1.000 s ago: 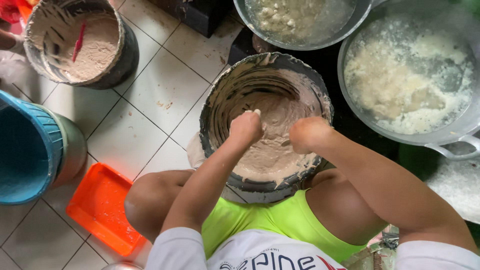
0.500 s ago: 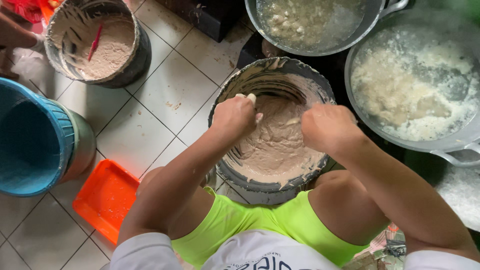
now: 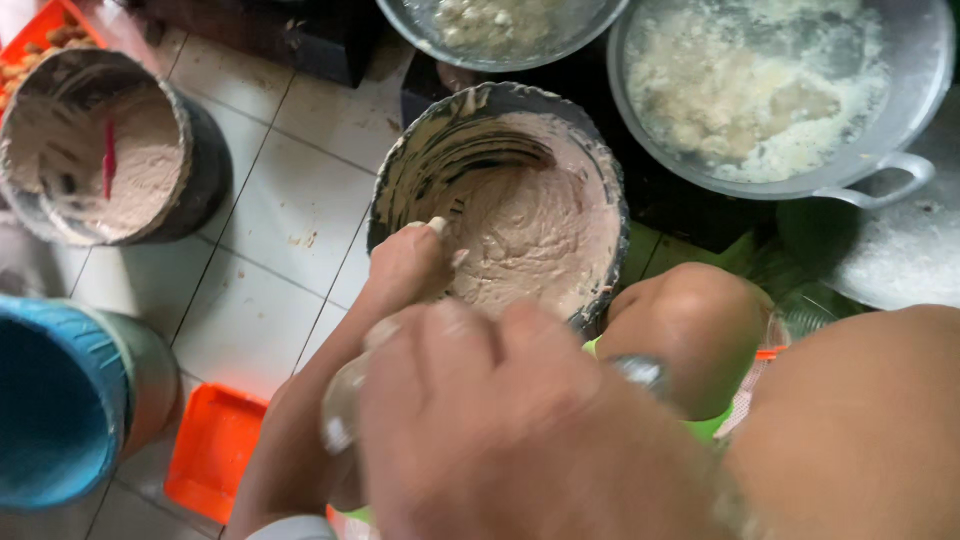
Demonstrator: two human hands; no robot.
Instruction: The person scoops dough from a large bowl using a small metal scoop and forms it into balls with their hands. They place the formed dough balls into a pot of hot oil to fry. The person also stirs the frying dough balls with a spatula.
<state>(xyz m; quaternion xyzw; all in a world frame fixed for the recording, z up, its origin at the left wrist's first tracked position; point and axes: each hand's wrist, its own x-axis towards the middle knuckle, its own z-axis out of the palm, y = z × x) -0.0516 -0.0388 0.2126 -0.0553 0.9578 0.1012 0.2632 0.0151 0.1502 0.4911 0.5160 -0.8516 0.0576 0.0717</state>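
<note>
Head view, left to right. Blue bucket [image 3: 60, 410], lower left, on tiled floor [image 3: 270, 220]. Orange tray [image 3: 215, 450] beside it. Dark tub [image 3: 110, 150] of pale paste, red utensil [image 3: 108, 160] standing in it, upper left. Left hand [image 3: 405, 268]: fingers curled together, in the beige batter at the near rim of the central bucket [image 3: 500, 200]. Right hand [image 3: 520, 430]: blurred, close to the lens, grip cannot be told. Metal wok [image 3: 770, 90] holding white mash, upper right.
</note>
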